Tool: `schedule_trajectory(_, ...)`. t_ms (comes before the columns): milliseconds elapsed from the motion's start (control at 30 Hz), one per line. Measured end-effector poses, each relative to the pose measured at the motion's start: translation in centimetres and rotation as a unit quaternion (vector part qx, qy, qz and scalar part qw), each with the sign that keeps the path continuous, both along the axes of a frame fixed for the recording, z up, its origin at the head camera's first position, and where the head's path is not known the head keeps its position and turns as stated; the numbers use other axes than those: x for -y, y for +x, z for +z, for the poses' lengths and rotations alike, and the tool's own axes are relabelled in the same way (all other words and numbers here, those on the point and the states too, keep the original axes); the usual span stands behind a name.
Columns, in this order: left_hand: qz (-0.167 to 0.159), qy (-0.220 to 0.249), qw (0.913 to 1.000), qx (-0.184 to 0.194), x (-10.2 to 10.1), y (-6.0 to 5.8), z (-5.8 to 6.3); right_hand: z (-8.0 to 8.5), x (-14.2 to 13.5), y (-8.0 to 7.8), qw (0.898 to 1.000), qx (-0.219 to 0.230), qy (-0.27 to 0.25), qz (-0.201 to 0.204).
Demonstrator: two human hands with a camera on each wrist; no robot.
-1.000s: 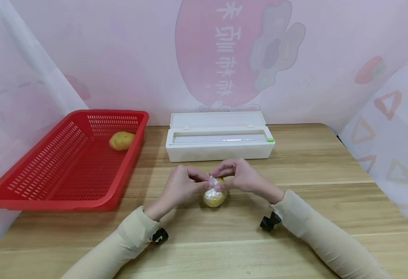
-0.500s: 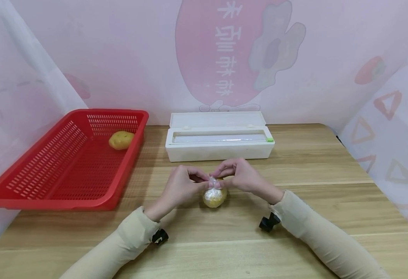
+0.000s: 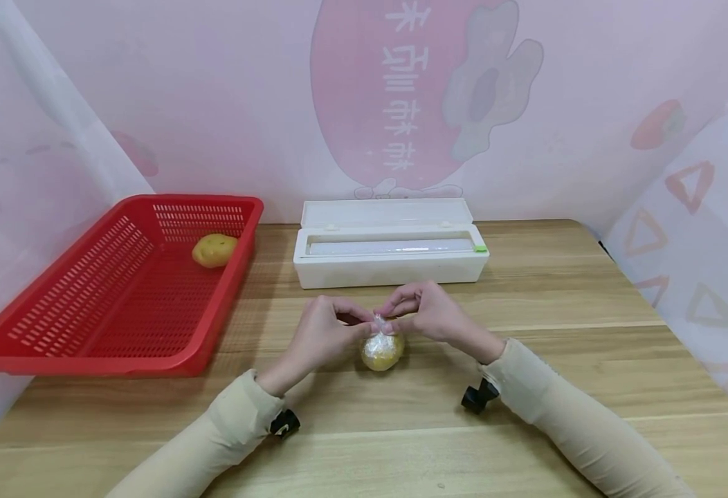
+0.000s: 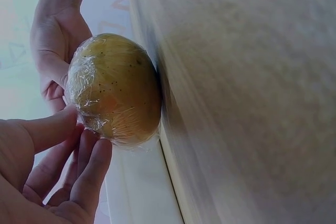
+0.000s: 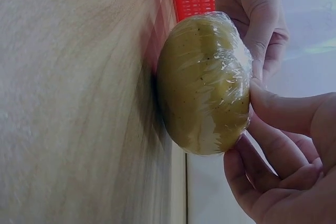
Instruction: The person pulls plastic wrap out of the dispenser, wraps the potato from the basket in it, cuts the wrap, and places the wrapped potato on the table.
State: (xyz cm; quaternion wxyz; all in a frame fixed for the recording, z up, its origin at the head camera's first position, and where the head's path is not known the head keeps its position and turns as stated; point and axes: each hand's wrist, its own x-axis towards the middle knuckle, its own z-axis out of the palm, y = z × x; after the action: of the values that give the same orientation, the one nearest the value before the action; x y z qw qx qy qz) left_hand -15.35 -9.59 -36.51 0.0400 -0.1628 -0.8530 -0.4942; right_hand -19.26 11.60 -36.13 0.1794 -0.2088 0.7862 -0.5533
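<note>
A potato wrapped in clear plastic film rests on the wooden table between both hands. My left hand pinches the gathered film at the top of the potato from the left. From the right, my right hand pinches the same bunched film, its thumb close to the left thumb. In the left wrist view the film lies wrinkled and shiny over the potato. The right wrist view shows the film pulled tight round the potato's side, with fingertips at its top.
A red plastic basket stands at the left with one unwrapped potato inside. Behind the hands, a white cling film box has its lid raised and a film roll inside. A patterned sheet hangs behind the table.
The fingertips have drawn the film into a tighter, small peak on top of the potato. Both arms stay in nearly the same place.
</note>
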Motion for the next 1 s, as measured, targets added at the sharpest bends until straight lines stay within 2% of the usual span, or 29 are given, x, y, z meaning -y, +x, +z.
schedule_trajectory(367, -0.024, -0.014, 0.9996, -0.004, 0.15, -0.16, -0.03, -0.42, -0.23, 0.04, 1.0, -0.015, -0.025, 0.0)
schedule_trajectory(700, -0.027, -0.018, 0.9995, 0.0, 0.18, -0.17, 0.13, -0.4, -0.29, 0.05, 0.997, -0.076, -0.001, 0.022)
schedule_trajectory(833, -0.019, -0.011, 0.9997, 0.006, 0.19, -0.11, 0.25, -0.33, -0.15, 0.19, 0.991, -0.128, 0.003, 0.044)
schedule_trajectory(1000, -0.005, 0.016, 0.9998, 0.005, 0.22, -0.08, 0.25, -0.31, -0.11, 0.17, 0.968, -0.237, 0.03, 0.081)
